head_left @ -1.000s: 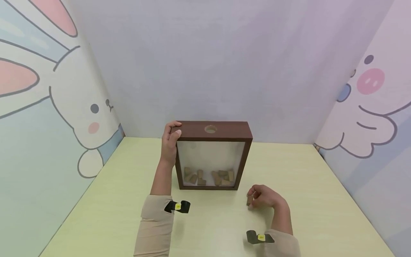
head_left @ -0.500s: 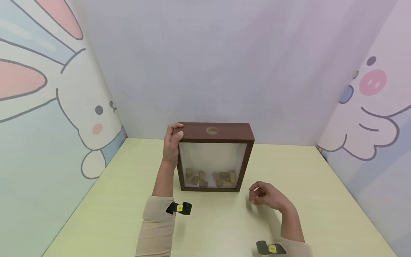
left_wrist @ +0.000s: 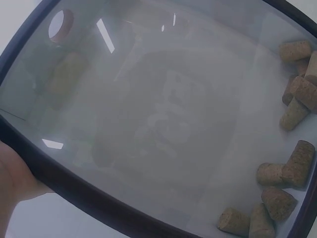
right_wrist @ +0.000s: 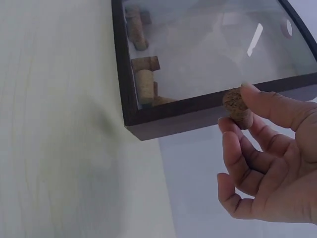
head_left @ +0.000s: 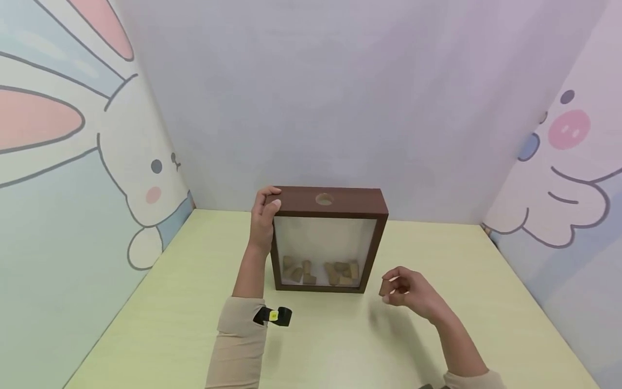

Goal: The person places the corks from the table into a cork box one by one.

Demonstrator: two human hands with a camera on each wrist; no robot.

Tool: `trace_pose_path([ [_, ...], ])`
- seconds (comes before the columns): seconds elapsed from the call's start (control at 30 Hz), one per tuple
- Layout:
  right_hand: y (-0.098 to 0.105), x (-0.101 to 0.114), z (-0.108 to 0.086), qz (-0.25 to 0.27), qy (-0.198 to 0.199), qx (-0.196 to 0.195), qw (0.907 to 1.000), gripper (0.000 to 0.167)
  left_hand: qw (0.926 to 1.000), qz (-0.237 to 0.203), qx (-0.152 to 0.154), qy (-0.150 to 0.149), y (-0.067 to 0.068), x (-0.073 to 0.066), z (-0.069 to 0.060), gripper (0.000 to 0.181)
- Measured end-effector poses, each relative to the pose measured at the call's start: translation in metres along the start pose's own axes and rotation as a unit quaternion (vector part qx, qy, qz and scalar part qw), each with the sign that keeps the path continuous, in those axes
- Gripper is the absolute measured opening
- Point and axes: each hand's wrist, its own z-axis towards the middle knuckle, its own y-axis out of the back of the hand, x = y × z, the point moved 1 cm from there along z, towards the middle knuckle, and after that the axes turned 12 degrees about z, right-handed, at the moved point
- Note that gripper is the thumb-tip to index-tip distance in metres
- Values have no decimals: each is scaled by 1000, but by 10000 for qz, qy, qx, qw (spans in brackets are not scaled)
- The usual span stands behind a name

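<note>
A dark brown framed box (head_left: pixel 335 201) with a clear front stands upright on the table, a round hole (head_left: pixel 324 199) in its top. Behind the pane, several corks (left_wrist: pixel 278 203) lie along the bottom in two loose groups. My left hand (head_left: pixel 264 219) grips the box's upper left corner, thumb at the front edge and fingers over the top. To the right of the box, my right hand (head_left: pixel 410 292) pinches a single cork (right_wrist: pixel 237 108) between thumb and fingers, raised above the table and apart from the box.
The pale yellow-green table (head_left: pixel 170 324) runs back to a light grey wall (head_left: pixel 320 97) close behind the box. Side walls carry a cartoon rabbit (head_left: pixel 141 189) on the left and a cartoon pig (head_left: pixel 559 178) on the right.
My right hand has picked the cork up off the table and lifted it, moving slightly away from me. My left hand keeps its grip on the box. The head view has shifted slightly.
</note>
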Motion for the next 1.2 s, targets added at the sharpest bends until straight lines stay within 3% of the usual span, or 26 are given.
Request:
trace_pose_path([
  [0.33, -11, 8, -3, 64, 580, -240, 9980, 38, 9999, 39, -9, 161, -1, 1, -2, 28],
  [0.67, -13, 32, 7, 330, 1444, -22, 9890, 34, 10000, 82, 28, 21, 1, 5, 1, 30],
  [1.07, -12, 60, 15, 463, 1613, -69, 9858, 45, 10000, 48, 50, -38, 2, 7, 1, 27],
  [1.2, -13, 70, 18, 450, 1824, -76, 9822, 40, 9999, 114, 42, -13, 2, 5, 1, 29],
])
